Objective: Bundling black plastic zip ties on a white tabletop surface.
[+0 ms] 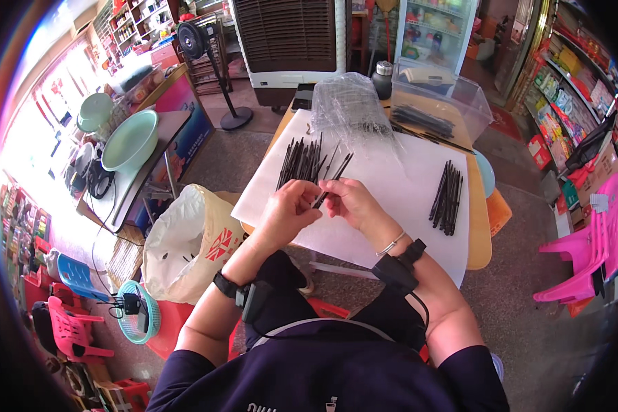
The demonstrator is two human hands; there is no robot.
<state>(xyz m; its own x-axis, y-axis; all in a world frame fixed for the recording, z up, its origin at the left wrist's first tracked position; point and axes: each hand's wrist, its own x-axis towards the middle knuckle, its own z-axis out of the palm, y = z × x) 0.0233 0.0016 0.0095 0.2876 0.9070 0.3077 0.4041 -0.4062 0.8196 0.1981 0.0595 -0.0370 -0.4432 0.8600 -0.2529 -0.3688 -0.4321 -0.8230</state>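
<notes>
Sunlit shop: speckled grey floor [542, 323], pink plastic chairs [584, 261], stocked shelves [570, 89], standing fan [206, 62], glass-door fridge [436, 31].

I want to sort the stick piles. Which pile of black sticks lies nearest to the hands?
The fanned pile just above the left hand; the smaller bundle lies far to the right.

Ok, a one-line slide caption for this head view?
Both hands, left hand and right hand, hold a thin black stick over a white sheet strewn with similar sticks.
</notes>
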